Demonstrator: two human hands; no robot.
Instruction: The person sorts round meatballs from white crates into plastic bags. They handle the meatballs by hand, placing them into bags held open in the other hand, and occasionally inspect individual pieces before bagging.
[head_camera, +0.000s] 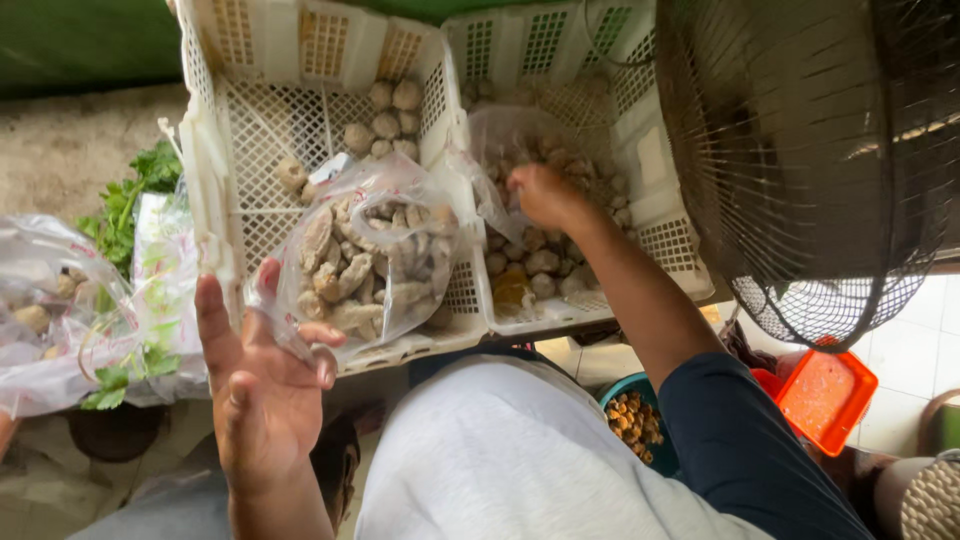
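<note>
We judge the soft, clear plastic bag of pale lumps (370, 262) heavy and slippery; our left hand (262, 400) pinches its neck, while our right hand (545, 195) has its fingers curled, grip unclear, in the white slatted plastic crate (655, 165).

Single head cam, looking steeply down & fwd, close over hands (262, 400) and white crates (215, 180).

left hand (262, 400) pinches a clear bag of pale pieces (365, 262); right hand (543, 195) reaches into the right white crate (655, 215).
</note>
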